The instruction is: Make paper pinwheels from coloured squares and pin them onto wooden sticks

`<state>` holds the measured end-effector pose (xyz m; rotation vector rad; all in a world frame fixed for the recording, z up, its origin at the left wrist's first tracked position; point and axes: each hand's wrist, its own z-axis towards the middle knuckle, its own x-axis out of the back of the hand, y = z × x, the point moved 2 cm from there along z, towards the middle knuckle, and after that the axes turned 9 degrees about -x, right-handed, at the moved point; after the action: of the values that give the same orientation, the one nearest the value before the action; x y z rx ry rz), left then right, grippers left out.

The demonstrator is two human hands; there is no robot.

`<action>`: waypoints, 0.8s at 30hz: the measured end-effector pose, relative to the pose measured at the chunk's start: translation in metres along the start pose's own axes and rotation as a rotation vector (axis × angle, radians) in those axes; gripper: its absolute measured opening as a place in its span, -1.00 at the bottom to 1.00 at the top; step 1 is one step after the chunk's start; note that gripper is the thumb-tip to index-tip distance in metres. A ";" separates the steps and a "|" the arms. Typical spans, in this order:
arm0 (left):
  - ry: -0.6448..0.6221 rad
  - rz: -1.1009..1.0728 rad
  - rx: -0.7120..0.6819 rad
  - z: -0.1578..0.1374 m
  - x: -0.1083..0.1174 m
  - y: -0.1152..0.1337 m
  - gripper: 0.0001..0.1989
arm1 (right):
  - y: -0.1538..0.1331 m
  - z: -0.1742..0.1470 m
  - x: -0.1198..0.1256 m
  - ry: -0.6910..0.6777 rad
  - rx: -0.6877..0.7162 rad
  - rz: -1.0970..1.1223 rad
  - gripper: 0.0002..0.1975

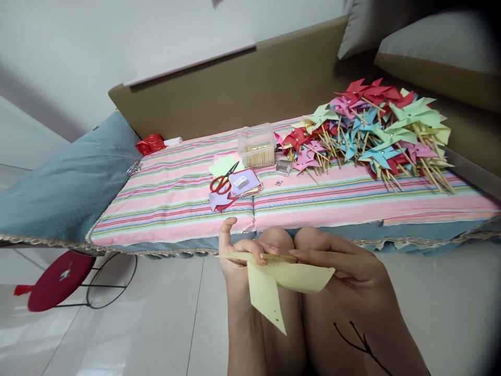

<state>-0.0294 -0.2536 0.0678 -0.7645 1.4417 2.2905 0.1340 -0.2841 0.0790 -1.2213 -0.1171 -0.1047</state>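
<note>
A pale yellow paper cutout with pinwheel blades (pixel 266 295) is held between both hands above the knees. My left hand (pixel 238 256) pinches it near the centre with thumb and a finger, while its index finger points up. From the right, my right hand (pixel 352 271) has its fingers closed along the paper's upper edge. A small shiny pin shows at the paper's middle. The far side of the paper is hidden. On the striped cloth ahead lie red-handled scissors (pixel 222 184), a stack of coloured paper squares (pixel 245 183) and purple cut paper (pixel 219 200).
A large pile of finished pinwheels on sticks (pixel 371 130) covers the right of the sofa. Beside it stand a clear plastic box (pixel 257 148) of sticks and a small box (pixel 284 167). A red bag (pixel 151 144) lies at left; a red stool (pixel 62 282) is on the floor.
</note>
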 end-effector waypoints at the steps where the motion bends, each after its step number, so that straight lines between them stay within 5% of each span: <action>1: 0.000 0.000 0.003 0.000 0.000 0.000 -0.53 | 0.000 0.000 0.000 0.002 -0.003 0.004 -0.67; 24: -0.005 -0.049 0.005 0.001 -0.004 0.001 -0.54 | 0.002 -0.002 0.001 0.010 -0.011 0.017 -0.69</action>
<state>-0.0269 -0.2532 0.0713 -0.7839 1.4100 2.2500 0.1349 -0.2855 0.0761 -1.2323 -0.0974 -0.0964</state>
